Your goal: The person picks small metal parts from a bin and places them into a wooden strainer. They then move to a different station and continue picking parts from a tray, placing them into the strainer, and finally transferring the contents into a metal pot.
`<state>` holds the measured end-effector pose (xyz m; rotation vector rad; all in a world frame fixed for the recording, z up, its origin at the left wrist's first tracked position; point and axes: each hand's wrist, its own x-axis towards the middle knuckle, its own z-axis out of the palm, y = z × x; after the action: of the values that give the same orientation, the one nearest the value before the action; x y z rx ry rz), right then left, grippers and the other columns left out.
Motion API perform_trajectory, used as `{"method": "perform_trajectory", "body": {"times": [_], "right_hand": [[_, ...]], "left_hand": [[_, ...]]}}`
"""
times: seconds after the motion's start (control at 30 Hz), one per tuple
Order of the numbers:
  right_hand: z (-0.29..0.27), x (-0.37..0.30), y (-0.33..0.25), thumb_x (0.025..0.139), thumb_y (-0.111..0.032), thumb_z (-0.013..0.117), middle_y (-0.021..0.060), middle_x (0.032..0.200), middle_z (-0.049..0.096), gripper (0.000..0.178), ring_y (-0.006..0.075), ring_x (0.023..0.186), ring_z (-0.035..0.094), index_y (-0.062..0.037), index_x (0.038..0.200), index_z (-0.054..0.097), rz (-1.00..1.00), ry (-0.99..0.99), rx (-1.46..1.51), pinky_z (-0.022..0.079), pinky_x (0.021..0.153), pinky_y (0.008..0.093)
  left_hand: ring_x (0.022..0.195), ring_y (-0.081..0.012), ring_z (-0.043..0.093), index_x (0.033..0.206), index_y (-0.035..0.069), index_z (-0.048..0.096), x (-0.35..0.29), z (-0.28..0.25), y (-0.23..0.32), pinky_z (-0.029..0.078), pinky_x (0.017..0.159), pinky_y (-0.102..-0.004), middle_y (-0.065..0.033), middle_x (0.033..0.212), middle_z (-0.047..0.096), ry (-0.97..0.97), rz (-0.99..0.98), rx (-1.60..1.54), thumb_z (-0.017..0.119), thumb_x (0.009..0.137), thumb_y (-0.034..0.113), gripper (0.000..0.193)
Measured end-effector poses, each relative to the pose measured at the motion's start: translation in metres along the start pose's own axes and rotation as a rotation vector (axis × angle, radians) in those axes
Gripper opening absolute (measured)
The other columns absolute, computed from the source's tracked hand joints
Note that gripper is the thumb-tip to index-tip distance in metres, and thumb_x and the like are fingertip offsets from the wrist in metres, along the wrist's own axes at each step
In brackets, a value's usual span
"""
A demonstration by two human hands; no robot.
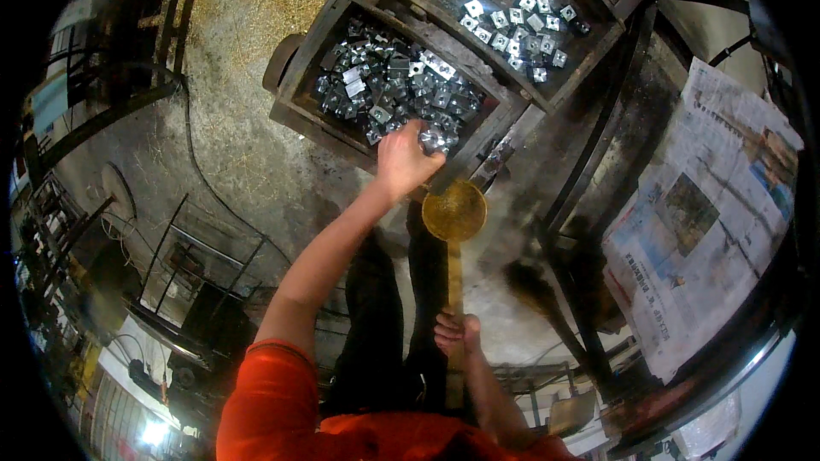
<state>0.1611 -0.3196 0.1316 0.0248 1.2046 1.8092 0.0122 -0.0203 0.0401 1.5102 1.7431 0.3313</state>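
Observation:
My left hand reaches over the near edge of the left compartment of a dark metal tray. Its thumb and fingers curl around a shiny small metal block at the compartment's near corner. Many such silvery blocks lie heaped in that compartment, some with a round hole. Closer to my body, my right hand is wrapped round the long flat handle of a brass-coloured ladle. The ladle's round bowl sits just below my left hand, outside the tray; whether it holds anything I cannot tell.
More metal blocks are spread across the tray's right compartment. Newspaper sheets cover a surface at the right. A black metal frame stands between them. At left are a wire-like rack and a cable; golden shavings litter the floor.

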Motion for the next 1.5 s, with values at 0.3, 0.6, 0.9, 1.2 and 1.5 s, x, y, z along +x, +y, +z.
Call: {"method": "perform_trajectory", "body": {"times": [0.3, 0.6, 0.9, 1.2, 1.5], "right_hand": [[0.014, -0.003, -0.001, 0.084, -0.021, 0.053, 0.0016, 0.071, 0.035, 0.020, 0.0104, 0.055, 0.036, -0.0057, 0.095, 0.045, -0.022, 0.149, -0.065, 0.036, 0.053, 0.0270], [0.017, -0.003, 0.001, 0.080, -0.017, 0.052, 0.0007, 0.068, 0.035, 0.018, 0.0095, 0.054, 0.036, -0.0058, 0.093, 0.046, -0.048, 0.196, -0.037, 0.033, 0.051, 0.0252], [0.003, -0.005, -0.005, 0.083, -0.016, 0.049, 0.0025, 0.074, 0.036, 0.020, 0.0114, 0.059, 0.037, -0.0050, 0.099, 0.045, 0.002, 0.055, -0.006, 0.034, 0.054, 0.0280], [0.011, -0.004, -0.008, 0.076, -0.019, 0.056, -0.0017, 0.064, 0.037, 0.021, 0.0075, 0.050, 0.036, -0.0082, 0.092, 0.050, 0.022, 0.180, -0.121, 0.032, 0.049, 0.0226], [0.011, -0.007, -0.005, 0.078, -0.018, 0.054, -0.0001, 0.068, 0.036, 0.020, 0.0092, 0.054, 0.036, -0.0067, 0.093, 0.046, -0.016, 0.137, -0.073, 0.034, 0.051, 0.0251]], "left_hand": [[0.072, -0.0335, 0.059, 0.093, 0.006, 0.055, 0.015, -0.014, -0.026, 0.047, 0.065, -0.0425, -0.0158, 0.075, 0.061, -0.195, 0.004, 0.267, 0.066, 0.059, 0.023, 0.040], [0.070, -0.0306, 0.061, 0.085, 0.006, 0.055, 0.008, -0.014, -0.065, 0.047, 0.060, -0.0434, -0.0137, 0.073, 0.061, -0.629, 0.357, 0.637, 0.054, 0.067, 0.013, 0.019], [0.073, -0.0300, 0.061, 0.096, 0.004, 0.054, 0.007, 0.042, -0.039, 0.047, 0.060, -0.0403, -0.0139, 0.076, 0.061, -0.494, 0.266, 0.481, 0.060, 0.068, 0.018, 0.032], [0.070, -0.0301, 0.061, 0.074, 0.004, 0.057, -0.009, 0.059, -0.043, 0.047, 0.058, -0.0408, -0.0137, 0.074, 0.062, -0.311, 0.137, 0.375, 0.060, 0.064, 0.018, 0.016], [0.068, -0.0273, 0.063, 0.082, 0.004, 0.063, 0.006, 0.069, -0.046, 0.049, 0.065, -0.0363, -0.0131, 0.068, 0.063, -0.463, -0.515, -0.060, 0.064, 0.064, 0.034, 0.035]]}}
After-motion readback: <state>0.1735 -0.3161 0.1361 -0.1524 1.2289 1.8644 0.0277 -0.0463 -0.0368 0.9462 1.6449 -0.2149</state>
